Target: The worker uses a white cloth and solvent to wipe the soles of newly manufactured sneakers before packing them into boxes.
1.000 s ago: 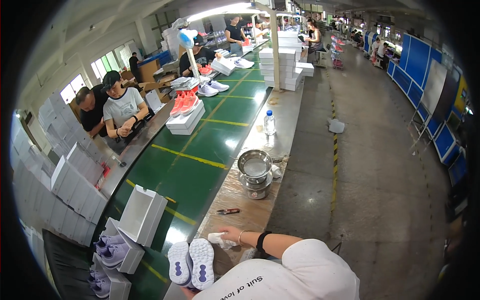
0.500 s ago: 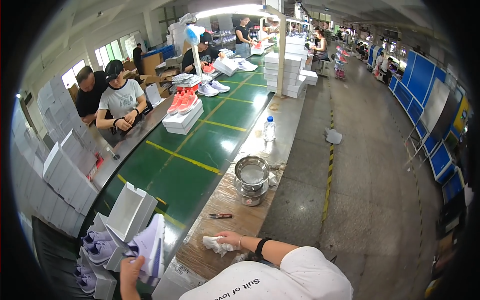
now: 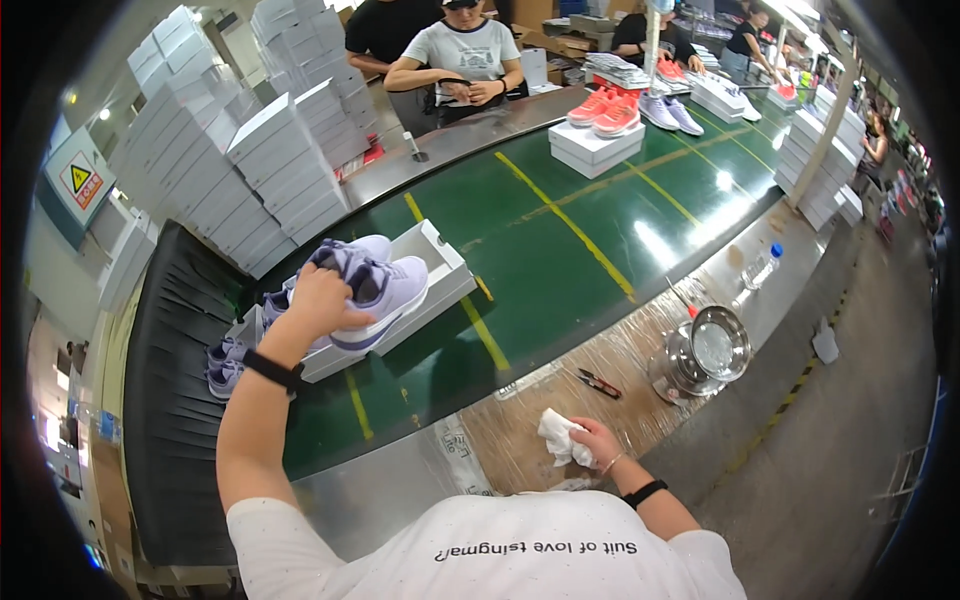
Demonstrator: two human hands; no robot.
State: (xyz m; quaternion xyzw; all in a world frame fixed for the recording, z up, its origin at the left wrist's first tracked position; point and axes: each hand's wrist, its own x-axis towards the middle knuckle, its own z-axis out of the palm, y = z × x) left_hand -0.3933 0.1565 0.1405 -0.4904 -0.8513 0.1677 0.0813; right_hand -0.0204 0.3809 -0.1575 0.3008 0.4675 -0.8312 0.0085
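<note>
**Ana:** Head view is showing the left hand (image 3: pixel 318 300) gripping a pair of lilac shoes (image 3: pixel 375 285) from above, fingers wrapped tight around them.

**Ben:** Where are the shoes sitting now?

**Ana:** They are hanging right over the open white box (image 3: pixel 437 262) on the green belt (image 3: pixel 560 250). A second ago they were lying sole-up right in front of the person, and half a second ago the hand was lifting them off to the left. So the pair is moving toward the box, I think, and the putting-in step looks close.

**Ben:** And the other hand?

**Ana:** The right hand (image 3: pixel 598 443) is closing on a crumpled white cloth (image 3: pixel 558 436), resting on the brown bench. It is staying where it was.

**Ben:** What else is around?

**Ana:** More lilac shoes (image 3: pixel 225 365) are waiting at the belt's left end. A shiny metal pot (image 3: pixel 712 350) is standing further right, with a small red and black tool (image 3: pixel 600 383) just beside the cloth. Stacks of white boxes (image 3: pixel 240 170) are piling up behind.
</note>
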